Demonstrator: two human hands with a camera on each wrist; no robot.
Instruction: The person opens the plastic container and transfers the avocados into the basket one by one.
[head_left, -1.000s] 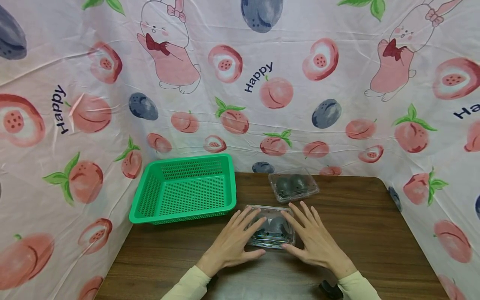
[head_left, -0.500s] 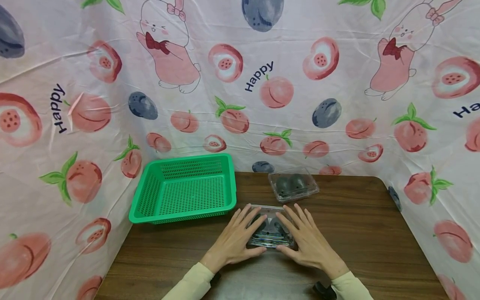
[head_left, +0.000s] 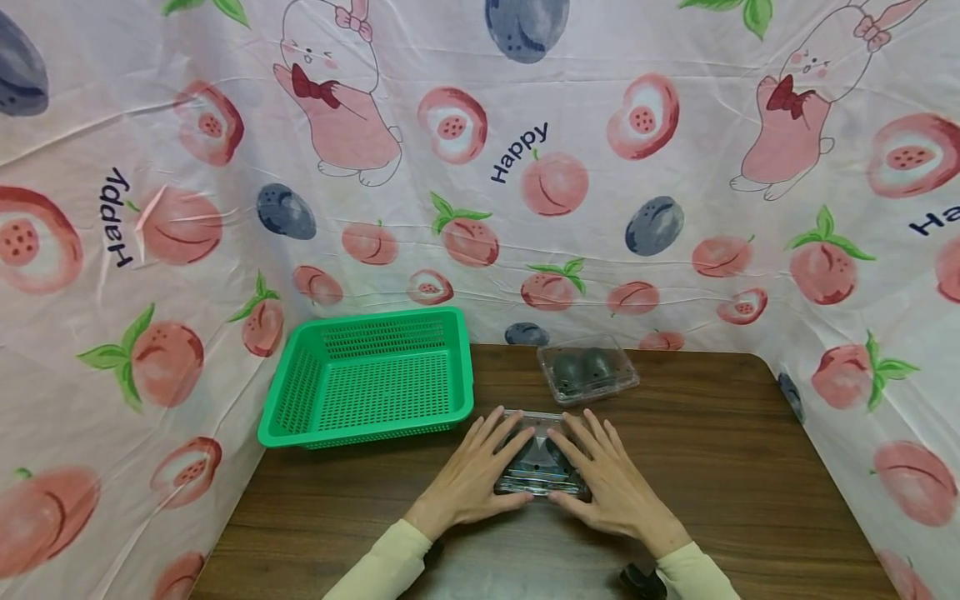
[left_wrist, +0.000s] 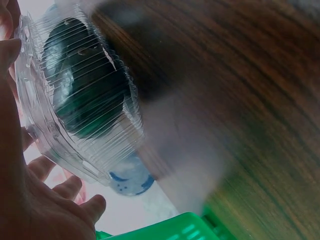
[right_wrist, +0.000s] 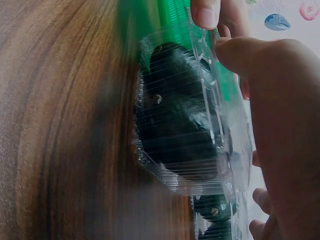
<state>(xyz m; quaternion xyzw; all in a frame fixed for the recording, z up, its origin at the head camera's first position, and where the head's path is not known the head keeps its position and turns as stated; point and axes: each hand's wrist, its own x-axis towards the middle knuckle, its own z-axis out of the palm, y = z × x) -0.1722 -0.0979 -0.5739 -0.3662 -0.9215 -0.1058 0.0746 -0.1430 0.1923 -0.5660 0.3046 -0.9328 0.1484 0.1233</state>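
Observation:
A clear plastic clamshell box [head_left: 540,479] with dark green avocados inside sits on the wooden table in front of the person. Over its left half lies the left hand [head_left: 471,475], fingers spread and extended across the lid, thumb at the near edge. The right hand [head_left: 609,482] mirrors it on the right half, thumb close to the other thumb. In the left wrist view, an avocado [left_wrist: 82,80] shows through the ribbed wall below the rim. Another avocado [right_wrist: 177,115] shows in the right wrist view, with the thumb touching the rim. The hands partly cover the lid.
A second clear box [head_left: 588,375] with two dark fruits stands at the back of the table [head_left: 720,475]. To the left is a green perforated basket [head_left: 367,430] with nothing in it. A fruit-printed cloth [head_left: 480,333] hangs behind and at both sides.
The right hand has moved left onto the box, bringing the two hands closer together. The left hand has shifted only slightly to the right.

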